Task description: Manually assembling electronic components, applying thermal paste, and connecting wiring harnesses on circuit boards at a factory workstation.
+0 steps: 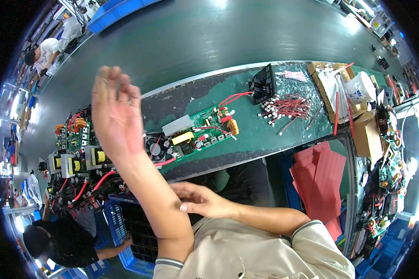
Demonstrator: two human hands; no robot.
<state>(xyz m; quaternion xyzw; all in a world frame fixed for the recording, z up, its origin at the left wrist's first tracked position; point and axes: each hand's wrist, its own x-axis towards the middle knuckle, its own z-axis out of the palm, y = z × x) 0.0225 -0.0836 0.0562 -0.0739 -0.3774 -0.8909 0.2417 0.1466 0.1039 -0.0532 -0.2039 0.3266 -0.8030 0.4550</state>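
Note:
My left hand [116,111] is raised over the left part of the bench, palm showing, fingers loosely bent and holding nothing. My right hand [202,200] touches the left arm near the elbow; its thumb and fingers are apart, and the fingertips are partly hidden at the arm's edge. Beyond the left wrist lies a green circuit board [202,135] with a grey heat sink, a yellow part and a copper coil. A black fan [157,148] sits at the board's left end, partly behind my forearm. Red wires [235,96] run from the board toward a black vented panel [265,84].
Several assembled boards [74,162] crowd the left. Red-and-white wire leads [288,108] are heaped by the panel. Farther right are a cardboard box [330,100] and white tub [360,88]. Red sheets [319,179] hang below the bench edge. A co-worker [63,239] is at lower left beside a blue crate [118,228].

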